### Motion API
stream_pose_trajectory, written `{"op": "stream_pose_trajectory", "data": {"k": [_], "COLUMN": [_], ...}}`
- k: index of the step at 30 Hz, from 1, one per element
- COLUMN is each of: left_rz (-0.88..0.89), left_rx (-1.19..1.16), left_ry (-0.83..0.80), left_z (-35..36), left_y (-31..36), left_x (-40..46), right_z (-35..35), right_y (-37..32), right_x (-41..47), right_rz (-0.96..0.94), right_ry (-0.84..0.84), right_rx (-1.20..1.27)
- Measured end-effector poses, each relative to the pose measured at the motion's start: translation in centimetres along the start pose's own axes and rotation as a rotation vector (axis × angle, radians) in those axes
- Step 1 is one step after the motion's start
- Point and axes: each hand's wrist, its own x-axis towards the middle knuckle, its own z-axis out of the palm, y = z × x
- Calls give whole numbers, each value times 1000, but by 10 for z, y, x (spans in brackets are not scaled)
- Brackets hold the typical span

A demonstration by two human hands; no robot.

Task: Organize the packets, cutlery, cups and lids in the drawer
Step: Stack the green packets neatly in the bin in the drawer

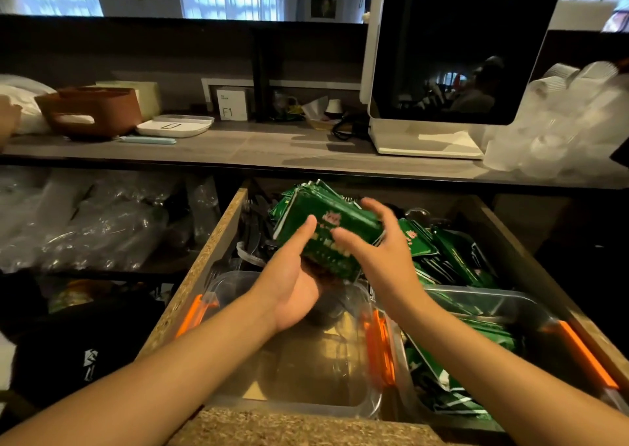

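Clear tub (238, 396) below left hand (295, 287); both hands' fingers clamp green packet stack (326, 238) (right hand (381, 251) beside); loose packets (452, 258) right of fingers.

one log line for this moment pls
stage: sorting packets | left hand: holds green packet stack from below | right hand: steadies stack's right side | position: above open drawer | left clear container: no packets visible
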Motion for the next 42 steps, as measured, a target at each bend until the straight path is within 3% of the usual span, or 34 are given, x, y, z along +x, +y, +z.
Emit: {"op": "stream_pose_trajectory", "data": {"k": [4,7,10,15,24,28,33,39,42], "left_rz": [80,130,123,143,214,197,238,243,275], "left_rx": [161,270,349,398,593,477,288,195,266], "left_ry": [221,237,177,136,81,147,362,339,285], "left_z": [-8,-4,-1,-1,1,1,-9,-14,-19], "left_y": [0,-1,-8,-18,-18,-17,-5,6,17], "left_x": [6,5,6,7,-1,0,9,9,14], "right_z": [-1,-8,-7,15,12,15,14,0,-20], "right_y": [-3,-12,-19,-18,-15,-14,-13,-14,-21], "right_x": [7,12,13,0,4,-1,-7,4,12], "right_rz": [98,133,246,216,67,158,169,262,318], "right_ry": [-144,-244,-187,-105,-3,-89,-400,-482,-480], "right_rx": [-212,-176,-35,37,-174,-91,-41,12,120]}}
